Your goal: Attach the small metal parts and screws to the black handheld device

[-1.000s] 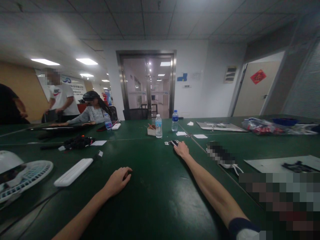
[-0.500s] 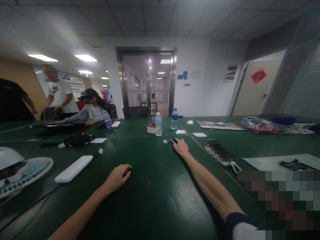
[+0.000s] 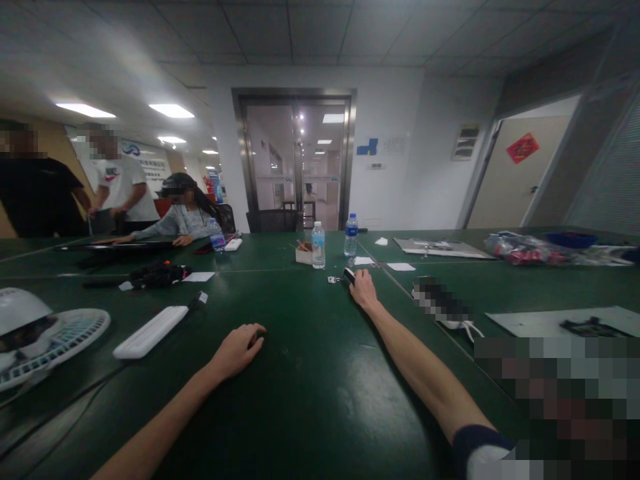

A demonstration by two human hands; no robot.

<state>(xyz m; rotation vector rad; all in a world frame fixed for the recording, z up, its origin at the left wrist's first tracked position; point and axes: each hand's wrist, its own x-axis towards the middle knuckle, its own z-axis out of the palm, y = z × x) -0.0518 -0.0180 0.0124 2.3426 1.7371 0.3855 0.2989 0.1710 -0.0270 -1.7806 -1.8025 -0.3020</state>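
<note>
My right hand (image 3: 363,291) rests at the far part of the green table, its fingertips on a small black device (image 3: 349,275). A tiny white-and-dark piece (image 3: 331,280) lies just left of that device. Nearer me, my left hand (image 3: 236,351) sits curled on the tabletop (image 3: 300,400). A small dark thing (image 3: 257,339) shows under its fingertips, too hidden to identify.
A white bar-shaped object (image 3: 150,332) and a white fan (image 3: 45,333) lie to my left. Water bottles (image 3: 318,245) and a small cardboard box (image 3: 303,254) stand ahead. A seated person (image 3: 183,217) and two standing people are beyond the table. A grey mat (image 3: 555,321) lies right.
My right hand has slid slightly forward with the black device, and the view has tilted upward a little. A standing person at the far left shows more fully.
</note>
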